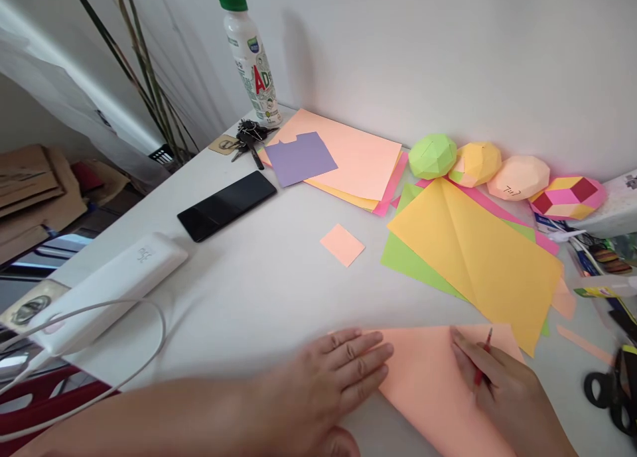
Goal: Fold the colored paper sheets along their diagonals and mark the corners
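Observation:
A peach paper sheet (428,384) lies folded at the near edge of the white table (259,284). My left hand (328,384) rests flat on its left corner with the fingers stretched out. My right hand (502,391) presses on the sheet's right part and pinches a thin red pen (482,364). Just beyond the sheet lie an orange sheet (478,251) with creases and a green sheet (408,258) beneath it. A small peach paper square (342,245) sits alone further left.
Several folded paper polyhedra (502,172) line the wall. A stack of coloured sheets (343,158), a purple piece (301,158), keys (249,135), a bottle (251,59), a black phone (226,205) and a white power bank (107,288) with cable lie left. Black scissors (610,394) lie far right.

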The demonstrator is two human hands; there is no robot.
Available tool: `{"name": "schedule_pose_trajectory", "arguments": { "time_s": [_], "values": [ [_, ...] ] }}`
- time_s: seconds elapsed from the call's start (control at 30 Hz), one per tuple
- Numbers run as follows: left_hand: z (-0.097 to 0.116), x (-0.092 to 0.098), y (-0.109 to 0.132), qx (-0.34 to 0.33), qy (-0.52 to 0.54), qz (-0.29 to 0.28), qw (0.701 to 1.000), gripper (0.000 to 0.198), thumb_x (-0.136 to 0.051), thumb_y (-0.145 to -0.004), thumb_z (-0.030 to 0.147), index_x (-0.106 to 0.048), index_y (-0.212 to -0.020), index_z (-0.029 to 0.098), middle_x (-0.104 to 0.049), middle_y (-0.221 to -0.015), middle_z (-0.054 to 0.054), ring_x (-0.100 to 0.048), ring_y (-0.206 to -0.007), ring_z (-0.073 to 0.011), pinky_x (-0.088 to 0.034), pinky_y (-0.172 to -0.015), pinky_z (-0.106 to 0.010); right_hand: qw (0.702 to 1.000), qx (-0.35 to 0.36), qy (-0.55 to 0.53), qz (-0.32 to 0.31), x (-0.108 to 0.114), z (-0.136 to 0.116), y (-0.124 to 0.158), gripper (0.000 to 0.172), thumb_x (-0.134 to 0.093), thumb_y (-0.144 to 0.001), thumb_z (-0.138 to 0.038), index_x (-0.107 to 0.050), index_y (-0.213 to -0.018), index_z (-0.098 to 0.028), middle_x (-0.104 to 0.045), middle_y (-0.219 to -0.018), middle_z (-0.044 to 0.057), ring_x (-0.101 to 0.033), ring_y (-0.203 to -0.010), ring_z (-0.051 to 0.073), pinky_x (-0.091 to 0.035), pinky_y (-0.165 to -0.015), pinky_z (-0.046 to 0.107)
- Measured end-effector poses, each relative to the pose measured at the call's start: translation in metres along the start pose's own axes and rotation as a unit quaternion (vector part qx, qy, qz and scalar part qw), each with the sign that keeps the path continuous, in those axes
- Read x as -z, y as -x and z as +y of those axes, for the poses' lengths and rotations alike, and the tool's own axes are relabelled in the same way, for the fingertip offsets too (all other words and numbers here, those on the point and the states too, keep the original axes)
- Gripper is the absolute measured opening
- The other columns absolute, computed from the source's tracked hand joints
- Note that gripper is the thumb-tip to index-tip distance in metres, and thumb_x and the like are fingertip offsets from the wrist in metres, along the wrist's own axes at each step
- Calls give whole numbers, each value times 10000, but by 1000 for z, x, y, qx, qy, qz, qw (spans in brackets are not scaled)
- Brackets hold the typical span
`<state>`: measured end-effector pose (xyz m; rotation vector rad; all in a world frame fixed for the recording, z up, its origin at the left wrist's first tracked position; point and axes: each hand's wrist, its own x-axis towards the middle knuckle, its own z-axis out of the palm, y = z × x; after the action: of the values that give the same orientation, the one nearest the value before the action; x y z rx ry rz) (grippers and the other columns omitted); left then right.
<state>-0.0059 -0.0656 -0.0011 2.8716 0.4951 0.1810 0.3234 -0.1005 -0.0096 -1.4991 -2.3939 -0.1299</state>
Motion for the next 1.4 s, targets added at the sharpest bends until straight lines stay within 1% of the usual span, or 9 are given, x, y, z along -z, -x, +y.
{"name": "schedule_pose_trajectory", "arguments": {
  "time_s": [0.1,0.23,0.33,0.43,0.63,0.83,1.0,1.17,1.4],
  "values": [
    [15,-11,3,31,-1,-27,999,866,-259,-882,723,-266,-1469,87,-194,-1544,-174,-163,-1428,-331,-64,-1158,-459,1000,1,-2,-20,-1,3,4,429,-372,-781,-8,-707,-1034,-95,-469,-529,-12,-432,-442,89,-352,-399,172],
    [26,-19,9,64,-16,-32,997,887,-378,-848,715,-286,-1464,84,-147,-1545,-211,-129,-1419,-402,-2,-1135,-518,1000,0,-9,-9,1,0,1,425,-369,-784,-6,-712,-1015,-105,-479,-524,-12,-430,-446,94,-349,-404,180],
    [31,-19,10,78,-21,-41,996,902,-393,-837,722,-292,-1464,81,-140,-1545,-213,-121,-1419,-407,-14,-1132,-528,1000,-6,-14,14,3,-4,-5,426,-352,-781,-5,-723,-964,-105,-445,-493,-21,-402,-427,93,-326,-388,182],
    [32,-16,9,79,-4,-55,995,885,-321,-862,724,-291,-1465,78,-172,-1533,-224,-154,-1412,-407,-53,-1127,-540,999,-15,-23,25,5,-9,-11,433,-340,-784,-1,-720,-958,-117,-432,-482,-30,-383,-422,89,-310,-386,178],
    [35,-18,-1,80,40,-98,991,941,-314,-847,749,-264,-1464,41,-139,-1537,-226,-104,-1427,-371,-138,-1143,-502,996,-43,-74,5,8,-17,-15,387,-334,-867,-42,-697,-833,-170,-467,-483,-32,-385,-442,87,-305,-437,193],
    [36,-21,-11,-23,73,-64,995,932,-349,-880,687,-126,-1488,17,-102,-1538,-236,-55,-1434,-368,-156,-1144,-526,980,-122,-148,-60,9,-22,-14,324,-354,-862,-86,-552,-625,-185,-466,-524,-21,-401,-500,103,-306,-501,219],
    [40,-20,-17,-88,87,-58,991,945,-395,-883,656,3,-1501,61,-100,-1546,-212,-99,-1433,-356,-169,-1149,-515,972,-142,-171,-76,8,-24,-12,267,-388,-820,-67,-467,-598,-193,-462,-543,-33,-411,-516,97,-295,-520,216],
    [55,-18,-32,-144,96,-76,982,941,-400,-888,644,1,-1500,53,-113,-1545,-200,-120,-1435,-335,-167,-1161,-487,966,-160,-184,-87,6,-24,-8,259,-410,-815,-57,-423,-595,-193,-452,-543,-47,-394,-516,90,-282,-538,217],
    [82,-25,-58,-204,115,-114,966,864,-364,-905,641,-117,-1500,66,-80,-1555,-168,-82,-1444,-297,-113,-1184,-440,958,-179,-194,-112,5,-24,-7,222,-425,-735,-11,-414,-602,-189,-475,-566,-54,-401,-535,85,-253,-540,215]
  ]
}}
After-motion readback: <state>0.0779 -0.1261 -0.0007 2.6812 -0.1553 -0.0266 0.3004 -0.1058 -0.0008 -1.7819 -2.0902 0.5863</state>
